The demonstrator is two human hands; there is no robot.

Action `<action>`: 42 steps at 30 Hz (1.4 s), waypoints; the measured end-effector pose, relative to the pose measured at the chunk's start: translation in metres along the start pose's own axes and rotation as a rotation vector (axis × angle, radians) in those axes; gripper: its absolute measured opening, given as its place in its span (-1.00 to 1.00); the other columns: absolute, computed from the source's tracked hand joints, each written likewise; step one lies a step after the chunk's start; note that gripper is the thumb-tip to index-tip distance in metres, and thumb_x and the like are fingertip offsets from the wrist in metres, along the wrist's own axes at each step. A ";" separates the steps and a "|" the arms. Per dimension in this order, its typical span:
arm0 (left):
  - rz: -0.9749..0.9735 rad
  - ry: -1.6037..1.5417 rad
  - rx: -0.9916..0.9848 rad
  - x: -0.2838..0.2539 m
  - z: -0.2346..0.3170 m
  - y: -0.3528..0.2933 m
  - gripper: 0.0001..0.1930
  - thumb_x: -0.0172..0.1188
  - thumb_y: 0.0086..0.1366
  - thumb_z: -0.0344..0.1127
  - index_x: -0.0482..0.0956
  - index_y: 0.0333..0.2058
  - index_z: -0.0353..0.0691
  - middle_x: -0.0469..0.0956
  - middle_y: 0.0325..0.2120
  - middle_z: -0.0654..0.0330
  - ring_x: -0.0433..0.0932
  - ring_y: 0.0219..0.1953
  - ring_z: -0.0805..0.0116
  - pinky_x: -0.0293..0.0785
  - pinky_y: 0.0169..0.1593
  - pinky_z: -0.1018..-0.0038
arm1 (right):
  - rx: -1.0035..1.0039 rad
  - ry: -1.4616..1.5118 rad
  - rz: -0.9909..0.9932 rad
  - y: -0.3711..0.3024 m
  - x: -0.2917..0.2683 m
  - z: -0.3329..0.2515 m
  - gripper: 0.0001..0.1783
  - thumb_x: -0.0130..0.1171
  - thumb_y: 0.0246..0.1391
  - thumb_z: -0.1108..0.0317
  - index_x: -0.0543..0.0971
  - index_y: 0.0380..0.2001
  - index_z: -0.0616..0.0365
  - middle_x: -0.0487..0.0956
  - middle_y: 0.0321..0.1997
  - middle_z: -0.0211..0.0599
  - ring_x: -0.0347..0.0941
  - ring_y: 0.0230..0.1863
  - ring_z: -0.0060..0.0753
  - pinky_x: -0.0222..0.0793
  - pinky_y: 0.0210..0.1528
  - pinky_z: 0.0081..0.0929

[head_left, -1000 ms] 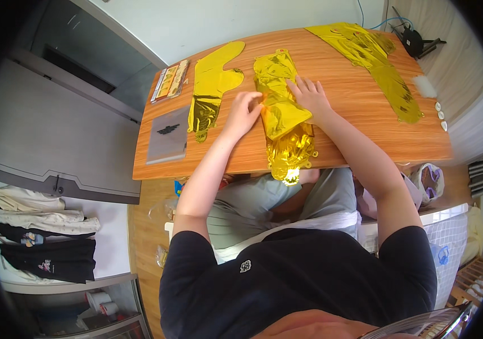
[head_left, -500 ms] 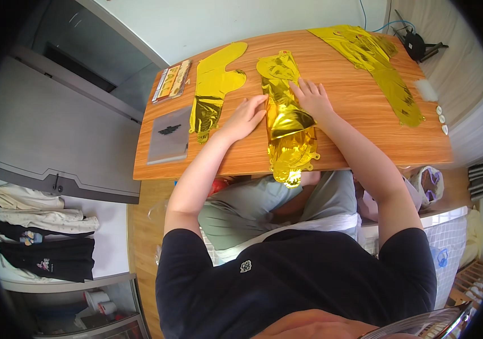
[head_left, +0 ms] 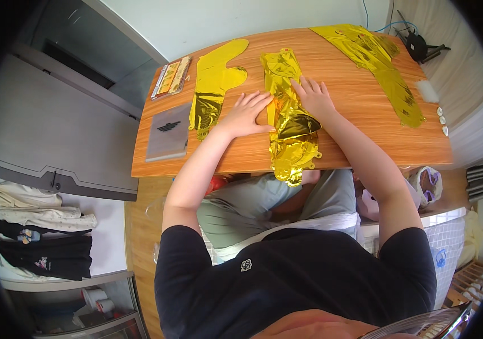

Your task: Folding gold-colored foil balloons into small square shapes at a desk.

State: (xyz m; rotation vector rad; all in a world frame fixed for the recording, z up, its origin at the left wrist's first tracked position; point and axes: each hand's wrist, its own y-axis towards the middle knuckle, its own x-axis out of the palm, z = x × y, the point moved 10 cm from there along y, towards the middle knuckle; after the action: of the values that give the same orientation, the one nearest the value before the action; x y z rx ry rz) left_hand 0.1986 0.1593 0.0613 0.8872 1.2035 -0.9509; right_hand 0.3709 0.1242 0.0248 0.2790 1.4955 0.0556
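Observation:
In front of me lies a long, flat gold foil balloon (head_left: 293, 125), creased and shiny, with its near end hanging over the table's front edge. My left hand (head_left: 247, 116) rests at its left side, palm down, fingers spread, with fingertips and thumb touching that edge. On the other side my right hand (head_left: 315, 100) lies flat with fingers stretched out over the foil's right edge. Neither hand grips it. Left of my hands is another flat gold foil balloon (head_left: 213, 79) with a curved outline. A third crumpled gold foil piece (head_left: 385, 76) lies at the far right.
The wooden table (head_left: 241, 155) also carries a grey translucent folder (head_left: 165, 144) and a stack of printed booklets (head_left: 170, 78) on the left. Small white pieces (head_left: 442, 120) sit at the right edge, near a black router (head_left: 416, 48) with a blue cable.
My left hand has spread its fingers and thumb, the thumb now reaching the middle balloon's edge. The right hand has barely moved, and the balloon's folds have shifted slightly.

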 end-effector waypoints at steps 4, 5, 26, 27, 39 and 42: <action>0.005 0.011 0.008 0.003 -0.005 -0.001 -0.03 0.34 0.22 0.25 0.17 0.48 -0.03 0.16 0.48 0.11 0.00 0.55 0.04 -0.15 0.55 -0.03 | 0.002 0.005 -0.031 0.005 0.003 0.000 -0.31 -0.14 0.42 0.18 0.04 0.56 -0.23 0.17 0.60 -0.21 0.08 0.58 -0.14 0.03 0.52 0.19; 0.013 -0.053 -0.004 0.002 -0.009 0.002 -0.03 0.34 0.21 0.24 0.18 0.47 -0.04 0.17 0.48 0.11 0.02 0.54 0.03 -0.12 0.55 -0.02 | 0.005 0.001 -0.041 0.007 0.005 0.001 -0.31 -0.14 0.42 0.19 0.04 0.56 -0.20 0.16 0.60 -0.21 0.07 0.58 -0.13 0.02 0.52 0.18; 0.177 -0.104 -0.016 -0.005 -0.003 0.004 -0.11 0.41 0.15 0.22 0.35 0.35 -0.10 0.33 0.37 0.10 0.17 0.46 -0.03 0.01 0.49 0.00 | 0.072 0.528 -0.073 0.002 -0.017 0.019 -0.35 0.02 0.31 -0.13 0.44 0.27 0.07 0.18 0.58 -0.02 0.06 0.57 0.02 -0.10 0.56 0.10; 0.186 -0.112 -0.006 -0.006 -0.004 0.004 -0.10 0.42 0.14 0.23 0.35 0.35 -0.10 0.34 0.37 0.10 0.18 0.45 -0.03 0.01 0.49 0.00 | 0.037 0.555 -0.084 0.003 -0.015 0.020 -0.41 0.09 0.26 -0.06 0.47 0.25 0.00 0.18 0.58 -0.02 0.07 0.57 0.02 -0.10 0.56 0.08; 0.217 -0.100 -0.015 -0.007 -0.001 0.003 -0.12 0.44 0.12 0.20 0.39 0.33 -0.11 0.37 0.35 0.10 0.20 0.44 -0.03 0.06 0.48 0.03 | -0.066 0.630 0.183 -0.004 -0.052 0.026 -0.47 0.39 -0.06 0.24 0.62 0.06 -0.03 0.44 0.41 -0.16 0.32 0.39 0.05 0.24 0.40 -0.06; 0.213 -0.110 -0.032 -0.007 -0.003 0.001 -0.12 0.44 0.11 0.18 0.40 0.33 -0.11 0.37 0.35 0.10 0.21 0.44 -0.01 0.06 0.48 0.04 | -0.211 0.641 0.226 -0.009 -0.081 0.002 -0.53 0.40 -0.02 0.26 0.64 0.03 -0.02 0.60 0.15 -0.17 0.47 0.22 -0.05 0.37 0.26 -0.16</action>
State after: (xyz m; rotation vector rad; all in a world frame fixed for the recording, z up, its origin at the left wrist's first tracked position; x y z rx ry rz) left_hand 0.1976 0.1629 0.0680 0.9063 1.0055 -0.7962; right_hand 0.3652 0.0986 0.1021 0.2708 2.0662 0.5220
